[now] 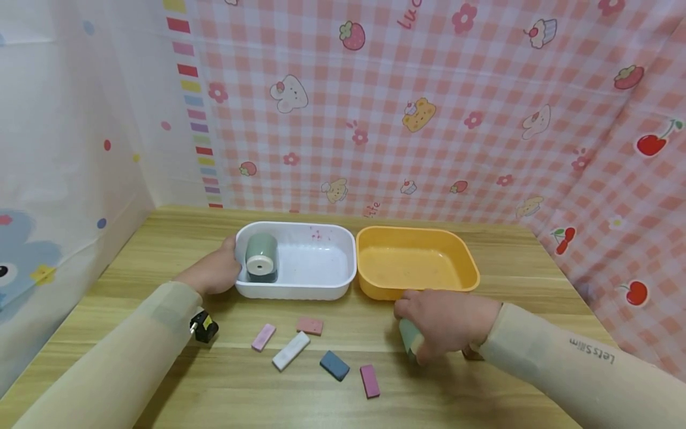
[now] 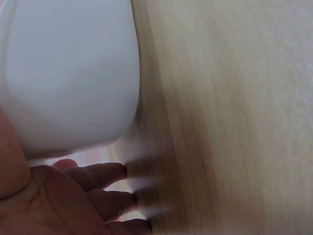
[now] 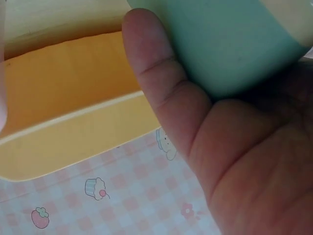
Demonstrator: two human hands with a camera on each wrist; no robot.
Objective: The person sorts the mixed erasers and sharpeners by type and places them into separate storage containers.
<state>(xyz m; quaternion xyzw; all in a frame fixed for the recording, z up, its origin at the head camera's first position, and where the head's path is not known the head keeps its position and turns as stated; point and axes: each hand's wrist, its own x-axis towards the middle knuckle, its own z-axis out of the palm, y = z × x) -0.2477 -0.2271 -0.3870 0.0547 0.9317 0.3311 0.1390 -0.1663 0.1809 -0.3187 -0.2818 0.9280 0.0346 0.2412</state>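
My right hand (image 1: 447, 320) grips a pale green cylinder (image 1: 410, 336) with a whitish end, just in front of the yellow tray (image 1: 471, 271). In the right wrist view, the thumb lies along the green cylinder (image 3: 234, 49), and the other fingers are mostly hidden. My left hand (image 1: 217, 268) rests against the left end of the white tray (image 1: 300, 291). Seen from the left wrist, its fingers (image 2: 100, 175) stretch out beside the white tray (image 2: 73, 73), tips near the table. A second green cylinder (image 1: 261, 247) lies inside the white tray, its white end with a small hole facing me.
Several small blocks lie before the trays: lilac (image 1: 264, 337), white (image 1: 291, 351), salmon (image 1: 309, 326), blue-grey (image 1: 334, 365) and magenta (image 1: 370, 381). A small black object (image 1: 204, 326) is beside the left wrist. Behind the table (image 1: 177, 238) hangs a patterned cloth (image 1: 332, 119).
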